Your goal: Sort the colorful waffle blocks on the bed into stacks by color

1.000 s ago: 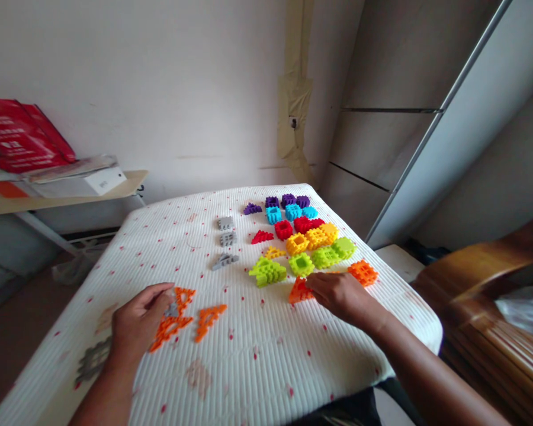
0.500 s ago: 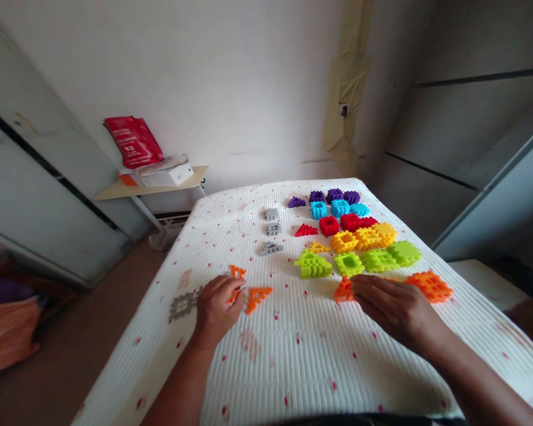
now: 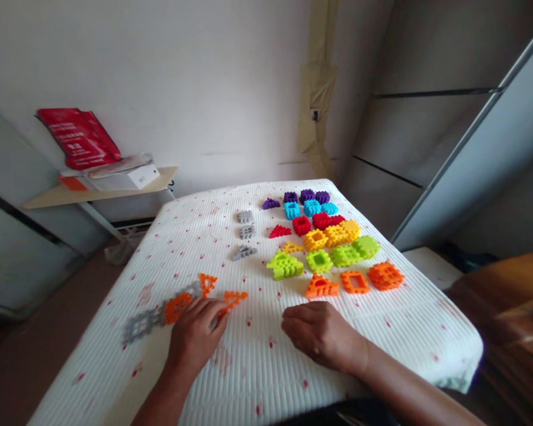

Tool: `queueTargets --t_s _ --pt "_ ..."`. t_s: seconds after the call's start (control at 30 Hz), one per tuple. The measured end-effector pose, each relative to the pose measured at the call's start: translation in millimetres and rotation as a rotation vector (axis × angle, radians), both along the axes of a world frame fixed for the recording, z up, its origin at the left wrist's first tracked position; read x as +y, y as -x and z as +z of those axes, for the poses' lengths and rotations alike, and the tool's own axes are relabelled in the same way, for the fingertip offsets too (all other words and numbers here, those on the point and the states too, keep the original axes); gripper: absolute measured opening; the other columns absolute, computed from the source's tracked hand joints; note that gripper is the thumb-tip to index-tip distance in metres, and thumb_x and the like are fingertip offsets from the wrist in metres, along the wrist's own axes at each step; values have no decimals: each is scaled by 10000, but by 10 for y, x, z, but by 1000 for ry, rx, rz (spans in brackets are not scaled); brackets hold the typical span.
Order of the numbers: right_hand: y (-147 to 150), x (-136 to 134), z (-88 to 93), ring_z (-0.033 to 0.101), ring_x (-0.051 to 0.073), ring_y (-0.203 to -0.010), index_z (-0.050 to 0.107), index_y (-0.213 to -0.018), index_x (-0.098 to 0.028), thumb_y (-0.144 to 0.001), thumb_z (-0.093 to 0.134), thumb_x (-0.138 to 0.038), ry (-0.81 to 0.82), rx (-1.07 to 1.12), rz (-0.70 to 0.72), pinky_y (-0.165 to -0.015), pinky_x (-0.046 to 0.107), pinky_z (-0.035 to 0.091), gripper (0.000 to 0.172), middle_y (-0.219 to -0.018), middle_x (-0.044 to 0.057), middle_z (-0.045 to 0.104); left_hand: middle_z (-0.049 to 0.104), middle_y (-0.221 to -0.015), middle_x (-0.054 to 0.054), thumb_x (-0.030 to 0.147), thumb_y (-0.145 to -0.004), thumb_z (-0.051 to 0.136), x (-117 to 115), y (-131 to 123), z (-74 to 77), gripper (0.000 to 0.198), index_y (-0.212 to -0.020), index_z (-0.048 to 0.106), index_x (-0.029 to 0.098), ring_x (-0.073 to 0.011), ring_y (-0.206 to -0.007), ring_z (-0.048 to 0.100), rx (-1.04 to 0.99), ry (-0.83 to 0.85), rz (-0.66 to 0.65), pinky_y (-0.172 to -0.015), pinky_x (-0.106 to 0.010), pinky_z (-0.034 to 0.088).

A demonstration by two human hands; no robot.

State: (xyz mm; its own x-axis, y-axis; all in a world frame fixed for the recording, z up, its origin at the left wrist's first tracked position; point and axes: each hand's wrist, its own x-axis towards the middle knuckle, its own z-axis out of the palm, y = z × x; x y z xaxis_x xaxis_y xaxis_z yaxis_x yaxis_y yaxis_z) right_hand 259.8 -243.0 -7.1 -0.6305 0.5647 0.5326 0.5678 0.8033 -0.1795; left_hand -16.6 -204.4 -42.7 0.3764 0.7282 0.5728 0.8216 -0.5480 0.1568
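Note:
My left hand (image 3: 199,330) is closed low over the bed, its fingers curled among loose orange pieces; what they grip, if anything, is hidden. Beside its fingers lies an orange square interlocking block (image 3: 176,306), partly covered by the hand. Two orange triangle blocks, one farther back (image 3: 208,284) and one to the right (image 3: 235,300), lie close by. Left of these sit grey lattice blocks (image 3: 140,327). My right hand (image 3: 322,334) rests closed with fingers bent together, in front of a stack of orange triangle blocks (image 3: 321,286); its fingertips face away, so their contents cannot be seen.
Rows of blocks lie on the white quilted cover (image 3: 257,384): green (image 3: 285,264), yellow (image 3: 315,239), red (image 3: 301,225), blue (image 3: 292,210) and purple (image 3: 290,197). Grey blocks (image 3: 247,232) lie left of them. A side table (image 3: 48,200) holds a red bag (image 3: 80,139).
My right hand has drawn back from the orange triangle stack toward me and left. My left hand has moved off the orange square block, which now shows more. The view has swung right.

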Motion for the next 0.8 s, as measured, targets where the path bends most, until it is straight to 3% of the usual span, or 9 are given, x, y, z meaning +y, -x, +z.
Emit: queueTargets --t_s 0.2,0.37,0.67,0.8 --pt "-1 75 16 656 178 -854 588 -1046 -141 -909 470 -209 -1 66 -74 -709 288 545 193 -1007 111 676 679 -804 -30 131 -783 548 -139 -398 148 106 -830 601 210 -168 -764 612 -166 -48 -156 -723 -307 487" --pt "-83 77 52 646 162 -785 603 -1005 -154 -908 470 -198 23 57 -108 -661 261 528 170 -939 91 674 662 -780 -30 91 -774 563 -211 -693 282 126 -803 576 213 -157 -752 598 -243 -47 -244 -687 -291 491" --pt "-231 -18 100 626 148 -791 604 -977 -156 -919 449 -157 48 119 -120 -673 246 515 166 -922 92 658 653 -758 -33 63 -764 576 -313 -977 345 145 -788 566 205 -153 -734 590 -269 -48 -341 -673 -291 494" --pt "-380 1 110 633 154 -835 599 -985 -162 -905 478 -147 49 192 -113 -703 256 527 145 -924 86 663 670 -820 -40 87 -761 608 -301 -1008 340 193 -920 583 193 -161 -785 602 -290 -70 -378 -709 -304 509"
